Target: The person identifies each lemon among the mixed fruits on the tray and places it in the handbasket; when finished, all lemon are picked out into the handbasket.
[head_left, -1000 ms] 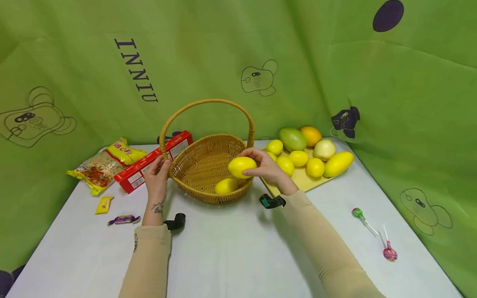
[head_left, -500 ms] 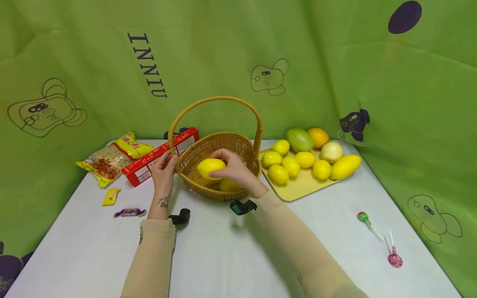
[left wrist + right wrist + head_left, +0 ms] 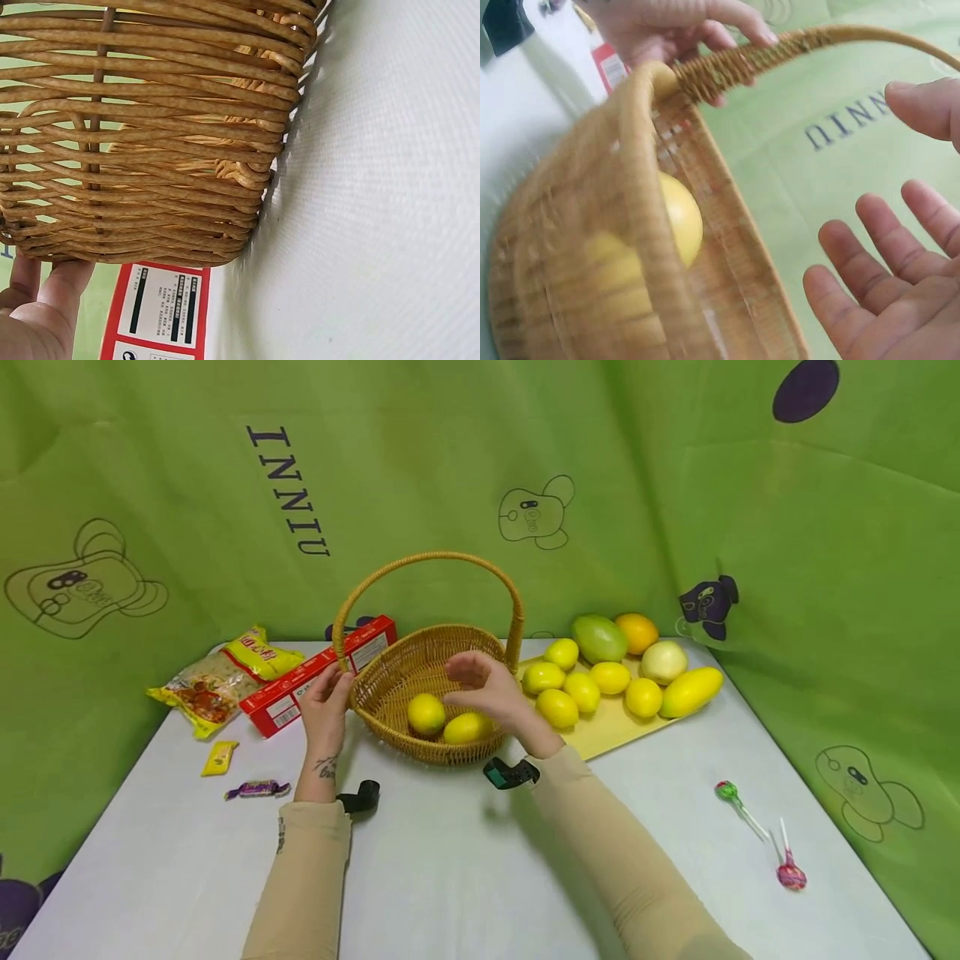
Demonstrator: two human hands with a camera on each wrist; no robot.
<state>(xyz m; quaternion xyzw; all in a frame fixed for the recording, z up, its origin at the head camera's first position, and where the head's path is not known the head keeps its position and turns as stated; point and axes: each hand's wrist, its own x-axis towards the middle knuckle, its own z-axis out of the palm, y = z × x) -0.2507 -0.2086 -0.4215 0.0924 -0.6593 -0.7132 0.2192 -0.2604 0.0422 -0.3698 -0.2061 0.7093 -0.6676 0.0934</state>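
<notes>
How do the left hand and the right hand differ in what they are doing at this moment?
The left hand grips the basket where the handle meets the rim; the right hand holds nothing. The left hand's fingers curl round the wicker, while the right hand's fingers are spread and relaxed. The left hand is outside the basket; the right hand hangs above the two lemons inside. Both wear beige sleeves.
</notes>
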